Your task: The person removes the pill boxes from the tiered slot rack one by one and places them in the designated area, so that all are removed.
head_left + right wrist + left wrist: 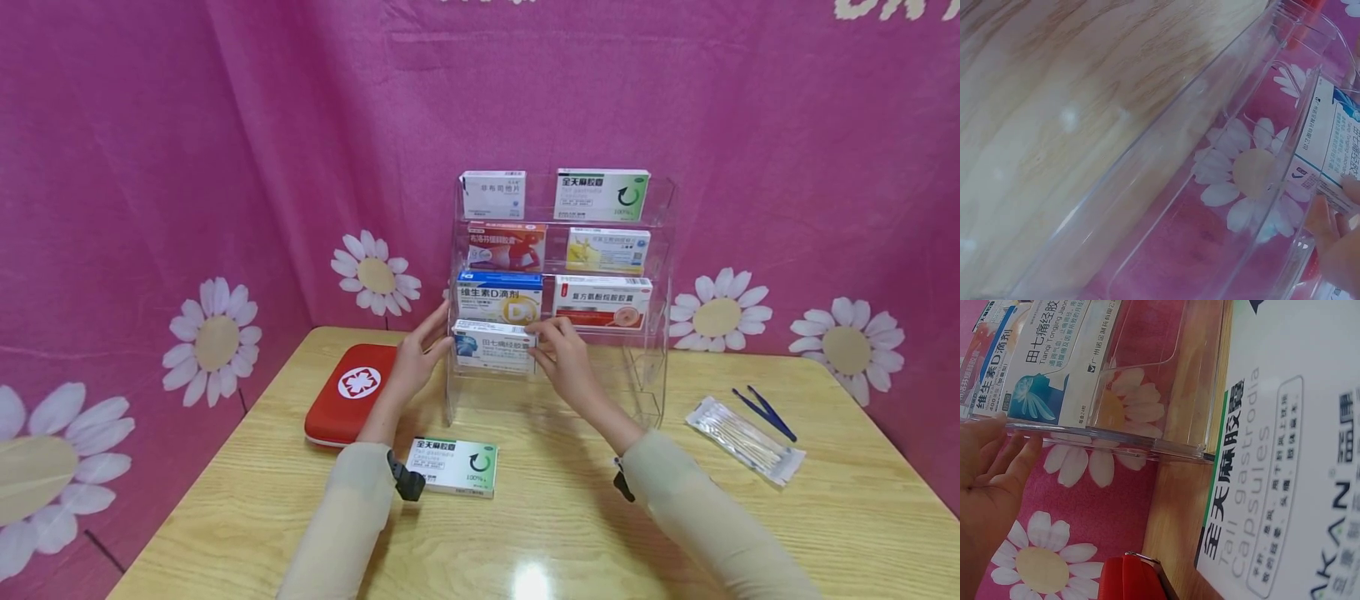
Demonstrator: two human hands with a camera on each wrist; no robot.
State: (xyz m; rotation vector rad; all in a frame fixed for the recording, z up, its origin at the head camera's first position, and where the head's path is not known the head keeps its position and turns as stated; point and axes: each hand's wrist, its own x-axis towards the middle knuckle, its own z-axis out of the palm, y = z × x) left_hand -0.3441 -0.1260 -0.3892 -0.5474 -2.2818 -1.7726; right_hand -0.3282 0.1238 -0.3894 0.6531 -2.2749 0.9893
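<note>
A white and blue medicine box point(495, 350) sits at the left of the lowest filled tier of a clear acrylic rack point(600, 379). My right hand point(570, 362) pinches its right end; in the right wrist view the fingers point(1319, 215) meet the box's corner. At the rack's left side is my left hand point(416, 358), its fingers point(1022, 459) extended against the clear side wall near the box. Just above stands a blue and white vitamin D box point(498, 298), with a red and white box point(602, 304) to its right.
Upper tiers hold several more medicine boxes. A white and green box point(453, 467) lies on the wooden table point(570, 517) by my left wrist. A red first-aid case point(348, 396) is at left; a cotton swab pack point(746, 440) and blue tweezers point(765, 414) lie at right.
</note>
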